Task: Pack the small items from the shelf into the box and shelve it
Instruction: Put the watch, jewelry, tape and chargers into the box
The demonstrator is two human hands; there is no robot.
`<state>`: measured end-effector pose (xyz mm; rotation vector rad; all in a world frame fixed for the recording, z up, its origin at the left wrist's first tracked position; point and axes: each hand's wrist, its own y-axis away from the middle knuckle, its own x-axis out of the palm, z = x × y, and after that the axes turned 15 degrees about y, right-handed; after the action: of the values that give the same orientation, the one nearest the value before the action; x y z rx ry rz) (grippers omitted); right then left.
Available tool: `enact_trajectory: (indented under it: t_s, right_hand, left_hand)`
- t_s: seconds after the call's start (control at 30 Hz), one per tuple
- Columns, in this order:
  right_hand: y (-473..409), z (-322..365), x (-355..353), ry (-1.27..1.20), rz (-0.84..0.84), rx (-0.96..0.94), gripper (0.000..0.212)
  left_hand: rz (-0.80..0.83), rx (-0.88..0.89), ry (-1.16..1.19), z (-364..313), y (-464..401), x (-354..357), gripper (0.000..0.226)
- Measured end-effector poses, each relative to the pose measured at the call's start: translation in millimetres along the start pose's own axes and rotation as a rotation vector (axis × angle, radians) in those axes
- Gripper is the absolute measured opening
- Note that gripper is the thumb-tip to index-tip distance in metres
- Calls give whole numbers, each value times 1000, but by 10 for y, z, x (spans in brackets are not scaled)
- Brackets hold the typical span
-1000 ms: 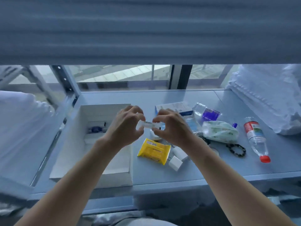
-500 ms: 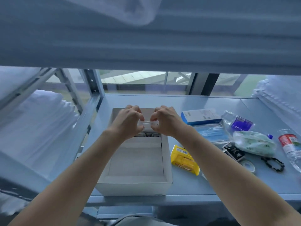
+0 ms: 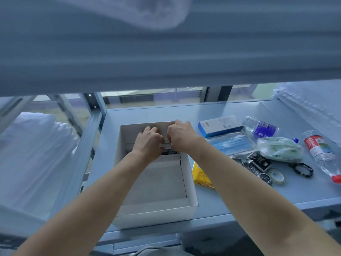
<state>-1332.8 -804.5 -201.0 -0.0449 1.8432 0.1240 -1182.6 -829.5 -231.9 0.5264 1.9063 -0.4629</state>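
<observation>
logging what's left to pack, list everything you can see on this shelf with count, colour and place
box: 1, white, open, on the shelf's left part
small white item: 1, white with a label, held over the box's far end
yellow packet: 1, yellow, against the box's right wall
blue carton: 1, blue and white, right of the box, far side
face masks: 1 pack, light blue, in front of the carton
purple-label bottle: 1, clear, lying right of the carton
green pouch: 1, pale green, mid right
red-cap bottle: 1, clear, red label, lying far right
black packet: 1, black, below the pouch
watch: 1, dark metal, near front
tape roll: 1, clear, beside the watch
bead bracelet: 1, black, right of the tape
white linens: stacks, left and far right
left hand, right hand: 2 hands, both pinching the small white item
</observation>
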Motion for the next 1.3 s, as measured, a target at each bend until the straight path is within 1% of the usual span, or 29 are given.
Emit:
enact_trajectory:
  t_s: [0.07,0.13,0.23,0.3,0.4,0.53,0.63,0.73,0.83,0.97,1.17,1.3]
  right_hand:
    - [9,-12,24,-20,-10,-2,18]
    - [34,-40,49,-48,-39,-9,15]
    - [77,-66,73,-79,-98,-28,21]
    - [105,-69,75,-100,-135,-25,25]
    - [153,-75,75,-141,-197,-10,24]
    - [266,-125,104,-261,-295,-4,26]
    - [421,-231,142,-324,-386,-16,32]
    - [610,-396,201,-335,-430,-15,39]
    - [792,-573,261,-351,-456,4,44]
    - [1024,-826,341,-367,-456,38,44]
    - [1499,-1360,597,-370,-414,132,43]
    - [1930,-1861,842,-378,-388,268,43]
  left_hand:
    - [-6,-11,-22,19,0,18,28]
    - [-14,-8,-42,35,4,24,37]
    - [-29,6,-61,36,23,21,45]
    - [-33,2,-59,33,37,12,46]
    - [-31,-9,-45,28,66,-13,44]
    - [-30,-25,-31,27,94,-62,37]
    - [-69,30,24,-21,126,-119,36]
    - [-158,123,82,-138,148,-197,34]
    - [-233,203,109,-330,149,-254,29]
    - [-280,277,153,-718,131,-242,26]
    - [-267,385,228,-1498,-5,-32,27]
    - [-219,437,259,-2037,-126,203,28]
